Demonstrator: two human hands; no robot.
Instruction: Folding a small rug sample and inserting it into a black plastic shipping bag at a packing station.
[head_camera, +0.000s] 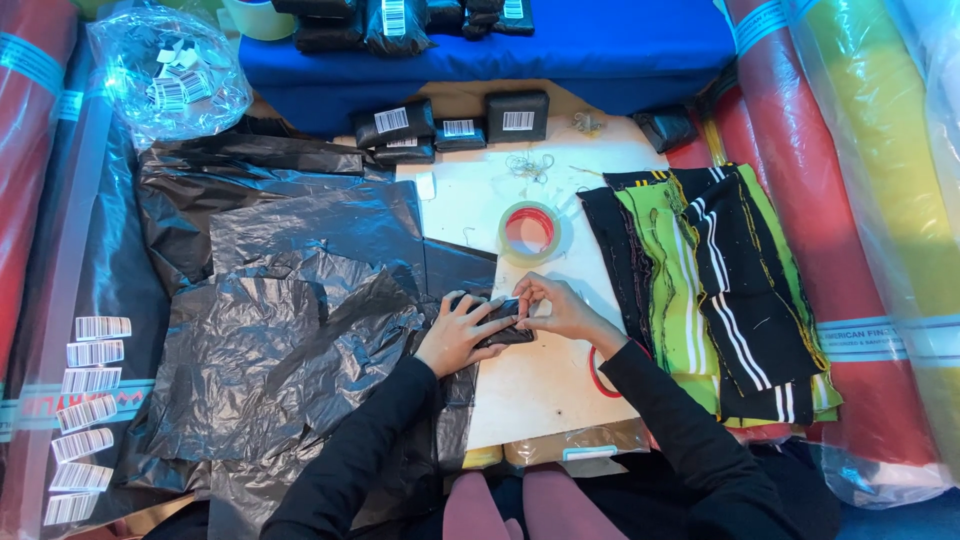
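Black, glossy plastic wraps the small soft packet (503, 322) on the pale board (545, 385), where the left hand (458, 335) presses flat, fingers spread, and the right hand (560, 310) pinches its edge; probably light, slippery, best gripped by the folds.

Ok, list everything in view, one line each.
black plastic sheets: several, left of the board
small black packet: one, under both hands
tape roll: one, red-cored, on the pale board
wrapped black packets: several, labelled, top of the board and on the blue surface
striped fabric pieces: stack, black, green, white, right
barcode stickers: strip, white, far left
left hand: on packet
right hand: on packet
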